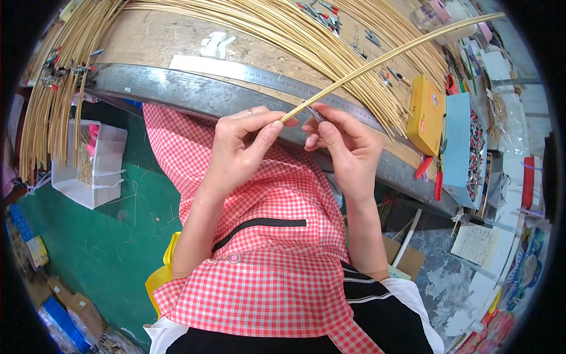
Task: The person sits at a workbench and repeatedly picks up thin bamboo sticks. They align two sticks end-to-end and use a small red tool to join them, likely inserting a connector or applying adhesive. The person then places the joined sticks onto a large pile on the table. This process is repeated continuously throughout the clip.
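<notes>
My left hand (244, 138) pinches the near end of a long, pale bamboo strip (377, 61) between thumb and fingers. The strip slants up and away to the far right, over the bench; it may be more than one strip laid together. Close beside that end, my right hand (348, 138) is closed around a small, slim grey metal tool (315, 113), whose kind I cannot make out. The tool's tip is near the strip; whether they touch I cannot tell. Behind both hands a long steel ruler (259, 75) lies along the bench's front edge.
Many loose bamboo strips (318, 56) cover the wooden bench (141, 38), and more hang over its left end (65, 112). At right stand a yellow box (425, 112), red-handled pliers (437, 177) and a blue box (457, 144) of small clips. A white bin (94, 183) stands on the green floor.
</notes>
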A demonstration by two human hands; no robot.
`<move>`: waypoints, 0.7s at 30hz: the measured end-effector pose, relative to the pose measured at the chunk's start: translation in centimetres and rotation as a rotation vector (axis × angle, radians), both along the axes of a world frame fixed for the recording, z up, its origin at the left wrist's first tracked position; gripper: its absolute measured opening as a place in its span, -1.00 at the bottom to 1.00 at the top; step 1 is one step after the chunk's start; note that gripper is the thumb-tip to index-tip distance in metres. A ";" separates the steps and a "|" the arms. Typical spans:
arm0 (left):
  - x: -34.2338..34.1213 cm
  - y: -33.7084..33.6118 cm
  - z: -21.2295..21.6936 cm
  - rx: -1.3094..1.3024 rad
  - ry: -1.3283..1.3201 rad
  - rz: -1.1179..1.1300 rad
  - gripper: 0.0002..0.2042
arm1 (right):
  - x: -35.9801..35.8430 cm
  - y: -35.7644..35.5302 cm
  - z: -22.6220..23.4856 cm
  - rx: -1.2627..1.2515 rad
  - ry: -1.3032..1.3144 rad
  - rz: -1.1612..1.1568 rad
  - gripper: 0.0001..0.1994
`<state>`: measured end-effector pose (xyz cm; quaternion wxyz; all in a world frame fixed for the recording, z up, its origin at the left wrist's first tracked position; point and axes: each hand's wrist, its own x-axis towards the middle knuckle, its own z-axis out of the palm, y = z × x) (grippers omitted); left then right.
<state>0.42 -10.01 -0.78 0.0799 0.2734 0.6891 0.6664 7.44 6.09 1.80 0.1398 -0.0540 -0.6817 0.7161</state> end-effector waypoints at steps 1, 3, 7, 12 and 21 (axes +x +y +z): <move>-0.1 -0.1 0.0 -0.004 -0.003 -0.006 -0.85 | 0.0 0.2 0.2 0.003 -0.016 0.019 -0.77; -0.1 -0.2 -0.1 0.002 -0.002 -0.028 -0.85 | 0.1 0.6 -0.1 0.026 -0.021 0.041 -0.78; -0.3 -0.4 0.0 -0.031 0.029 -0.053 -0.85 | 0.2 0.5 -0.3 0.008 -0.027 0.042 -0.79; 0.0 -0.1 -0.3 -0.018 0.139 0.060 -0.85 | 0.4 -0.2 -0.9 0.103 -0.059 0.072 -0.80; -1.9 -3.3 0.2 -0.055 -0.166 -0.206 -0.85 | -1.1 2.2 0.9 -0.274 0.245 -0.015 -0.79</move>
